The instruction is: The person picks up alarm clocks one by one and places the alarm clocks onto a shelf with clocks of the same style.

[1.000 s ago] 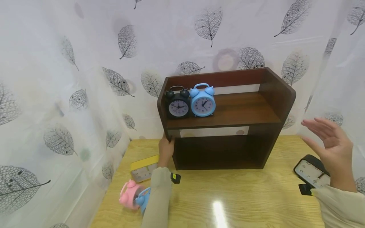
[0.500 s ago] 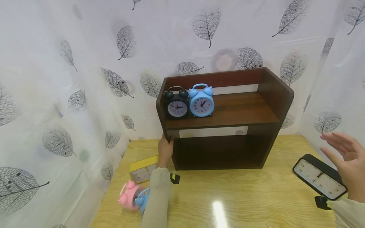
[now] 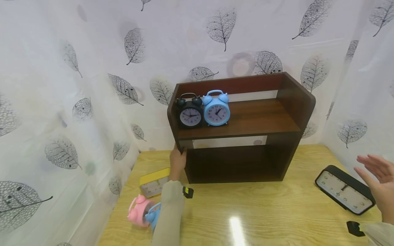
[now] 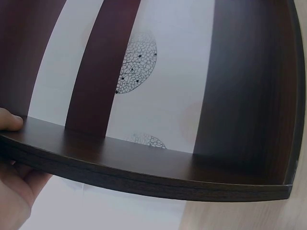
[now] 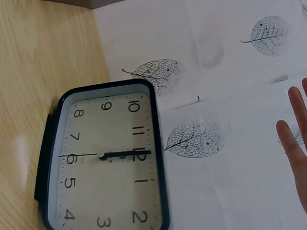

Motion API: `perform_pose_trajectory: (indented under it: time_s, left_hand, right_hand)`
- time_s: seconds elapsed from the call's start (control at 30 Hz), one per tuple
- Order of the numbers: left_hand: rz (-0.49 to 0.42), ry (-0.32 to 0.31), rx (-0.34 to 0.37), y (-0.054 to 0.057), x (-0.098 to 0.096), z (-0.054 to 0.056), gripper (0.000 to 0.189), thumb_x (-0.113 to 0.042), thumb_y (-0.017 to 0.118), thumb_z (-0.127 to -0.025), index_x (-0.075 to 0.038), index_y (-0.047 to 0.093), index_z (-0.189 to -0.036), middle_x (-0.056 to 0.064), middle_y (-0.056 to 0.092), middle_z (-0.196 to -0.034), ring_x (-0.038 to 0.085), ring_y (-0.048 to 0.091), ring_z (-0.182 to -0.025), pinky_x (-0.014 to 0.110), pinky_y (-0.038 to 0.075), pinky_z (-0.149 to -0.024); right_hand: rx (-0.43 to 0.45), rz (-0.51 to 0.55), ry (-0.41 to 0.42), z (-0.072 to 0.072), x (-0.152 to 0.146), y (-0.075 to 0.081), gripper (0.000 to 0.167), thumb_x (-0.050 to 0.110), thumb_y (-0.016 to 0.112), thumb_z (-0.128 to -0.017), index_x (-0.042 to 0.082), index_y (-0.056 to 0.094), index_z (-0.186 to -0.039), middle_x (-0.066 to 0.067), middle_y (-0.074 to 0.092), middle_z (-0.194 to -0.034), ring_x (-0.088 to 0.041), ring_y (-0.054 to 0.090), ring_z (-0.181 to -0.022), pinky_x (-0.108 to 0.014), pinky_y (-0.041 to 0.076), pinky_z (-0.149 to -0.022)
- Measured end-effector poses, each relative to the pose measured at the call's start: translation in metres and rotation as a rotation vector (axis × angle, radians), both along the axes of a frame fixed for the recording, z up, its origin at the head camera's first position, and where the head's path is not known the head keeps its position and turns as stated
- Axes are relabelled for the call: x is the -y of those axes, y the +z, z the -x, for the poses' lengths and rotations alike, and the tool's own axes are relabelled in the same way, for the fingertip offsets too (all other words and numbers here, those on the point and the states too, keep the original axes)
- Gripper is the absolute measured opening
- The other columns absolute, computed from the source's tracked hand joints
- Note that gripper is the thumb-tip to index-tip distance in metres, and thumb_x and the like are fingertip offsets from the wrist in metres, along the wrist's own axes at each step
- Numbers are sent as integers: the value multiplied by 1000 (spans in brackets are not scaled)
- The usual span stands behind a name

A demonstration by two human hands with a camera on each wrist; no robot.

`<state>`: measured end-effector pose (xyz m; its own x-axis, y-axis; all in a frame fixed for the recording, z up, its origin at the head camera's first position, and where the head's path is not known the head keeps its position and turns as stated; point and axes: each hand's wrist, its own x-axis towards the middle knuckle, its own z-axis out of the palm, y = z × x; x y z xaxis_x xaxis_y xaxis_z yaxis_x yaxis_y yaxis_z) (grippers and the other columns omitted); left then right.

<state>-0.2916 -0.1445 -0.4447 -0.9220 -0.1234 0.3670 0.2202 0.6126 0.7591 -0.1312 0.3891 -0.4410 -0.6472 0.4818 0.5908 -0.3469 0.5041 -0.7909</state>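
Note:
A dark brown two-tier shelf (image 3: 234, 133) stands on the table. My left hand (image 3: 177, 162) grips the edge of its left side panel; in the left wrist view the thumb (image 4: 10, 120) lies on the inner face and the other fingers are beneath. On the upper tier a black twin-bell alarm clock (image 3: 190, 116) stands beside a light blue twin-bell alarm clock (image 3: 217, 112). At the far right my right hand (image 3: 381, 184) hovers with fingers extended, holding nothing. Nearest to it is a black rectangular clock (image 3: 344, 189), its numbered face plain in the right wrist view.
Left of my left forearm lie a yellow rectangular clock (image 3: 154, 182), a pink twin-bell clock (image 3: 140, 210) and a blue clock (image 3: 152, 215), partly hidden by the sleeve. A leaf-patterned curtain (image 3: 92, 136) borders the wooden table (image 3: 246, 212) at the back and sides.
My right hand has moved right and down, away from the shelf, uncovering the black rectangular clock. My left hand keeps its grip on the side panel. The clocks have not moved.

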Motion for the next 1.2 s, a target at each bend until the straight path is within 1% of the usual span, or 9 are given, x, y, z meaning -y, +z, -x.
perform_pose_trajectory:
  time_s: [0.3, 0.6, 0.73, 0.8, 0.9, 0.97, 1.07, 1.13, 1.2]
  left_hand:
    - [-6, 2, -8, 0, 1, 0, 43, -15, 50, -93, 0, 44, -134, 30, 62, -114, 44, 60, -104, 56, 47, -86]
    - [6, 7, 2, 0, 0, 1, 41, -14, 50, -94, 0, 45, -132, 29, 62, -115, 44, 59, -106, 55, 47, -88]
    - [-6, 0, 6, 0, 0, 1, 41, -15, 49, -94, 0, 45, -131, 29, 62, -115, 44, 59, -107, 55, 47, -88]
    - [-8, -3, 6, 0, 0, 1, 40, -16, 49, -94, 1, 46, -131, 29, 62, -115, 44, 59, -107, 55, 47, -89]
    - [-6, -6, 8, 1, 0, 1, 39, -16, 49, -94, 1, 46, -130, 29, 62, -115, 44, 59, -107, 55, 47, -89]
    - [-9, -5, 12, 1, 0, 0, 39, -16, 49, -94, 0, 46, -129, 29, 62, -115, 44, 59, -107, 55, 47, -89]
    - [-11, -6, 13, 1, 0, 0, 38, -16, 49, -94, 0, 46, -129, 29, 62, -115, 44, 59, -106, 56, 47, -88]
    - [-8, -7, 8, 1, 0, 0, 38, -16, 49, -94, 0, 46, -129, 29, 63, -114, 44, 60, -105, 56, 47, -86]
    - [-6, -9, 4, 0, 0, 0, 39, -16, 49, -94, 0, 46, -129, 29, 63, -113, 44, 60, -104, 56, 48, -86]
  right_hand:
    - [94, 122, -56, 0, -11, -25, 52, -15, 58, -82, 5, 53, -130, 27, 61, -105, 11, 54, -100, -3, 36, -93]
    - [181, 108, -82, -2, -16, -39, 54, -12, 59, -83, 10, 52, -132, 33, 57, -106, 15, 49, -104, -2, 30, -99]
    - [235, 63, -88, -4, -20, -47, 56, -7, 61, -85, 15, 49, -135, 36, 53, -110, 16, 44, -112, -2, 24, -102]
    - [258, 25, -90, -5, -21, -52, 57, -3, 61, -86, 17, 47, -137, 38, 50, -113, 16, 40, -118, -7, 20, -108]
    - [301, -36, -98, -8, -22, -59, 59, 3, 62, -87, 24, 43, -139, 36, 46, -124, 17, 32, -124, -18, 13, -115]
    - [333, -88, -102, -9, -24, -63, 60, 8, 63, -88, 22, 40, -141, 37, 39, -128, 19, 26, -126, -27, 10, -119]
    - [386, -143, -110, -11, -26, -69, 62, 13, 65, -88, 17, 38, -144, 40, 30, -130, 21, 20, -127, -37, 10, -120]
    - [415, -161, -104, -11, -27, -72, 64, 14, 65, -88, 9, 36, -145, 40, 26, -129, 14, 17, -135, -46, 10, -118]
    - [444, -164, -104, -12, -27, -74, 65, 14, 64, -88, 6, 34, -145, 34, 25, -136, 0, 16, -143, -52, 10, -116]
